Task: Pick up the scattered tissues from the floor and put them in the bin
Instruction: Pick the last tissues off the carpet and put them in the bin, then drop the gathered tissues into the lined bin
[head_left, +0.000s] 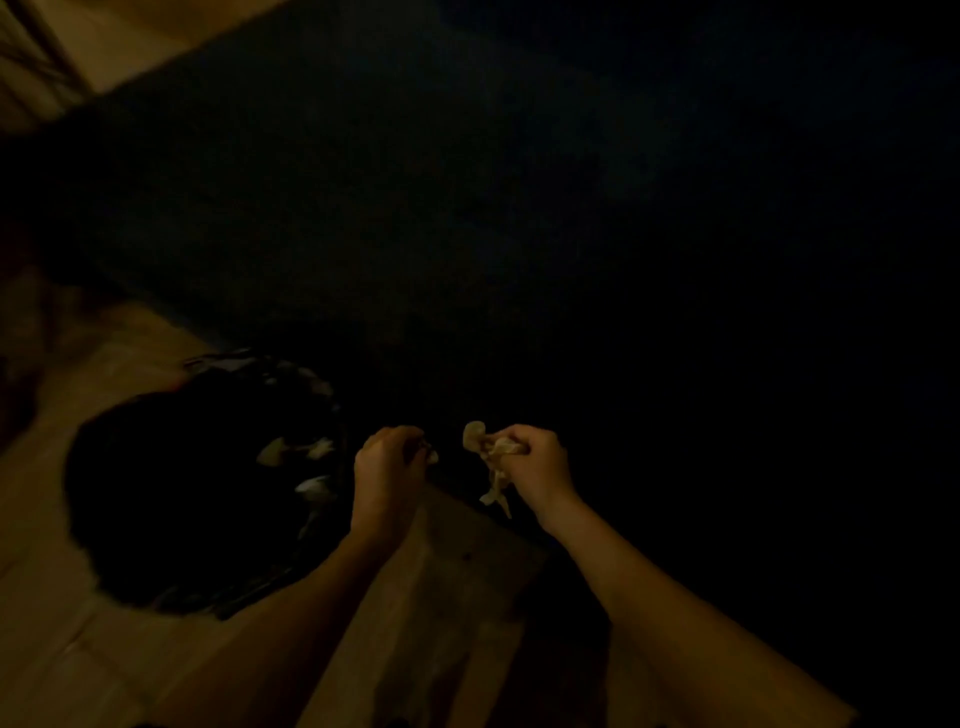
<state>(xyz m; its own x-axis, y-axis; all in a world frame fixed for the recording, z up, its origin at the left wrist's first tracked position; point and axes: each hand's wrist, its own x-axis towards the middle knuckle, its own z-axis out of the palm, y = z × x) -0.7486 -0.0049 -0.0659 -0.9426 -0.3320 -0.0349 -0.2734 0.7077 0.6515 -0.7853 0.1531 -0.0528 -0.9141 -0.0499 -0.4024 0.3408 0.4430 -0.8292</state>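
The scene is very dim. My right hand (532, 460) is closed around a crumpled pale tissue (491, 457), and a strip of it hangs below the fist. My left hand (387, 467) is curled, with a small pale scrap of tissue (431, 456) showing at its fingertips. Both hands hover just right of the bin (130, 499), a round dark container lined with a black bag. Several pale tissues (311, 467) lie inside the bin near its right rim.
A large dark rug (467, 208) fills most of the view and is almost black on the right. Wooden floor (78, 649) shows at the lower left and under my arms. A lit strip of floor (130, 47) lies at the top left.
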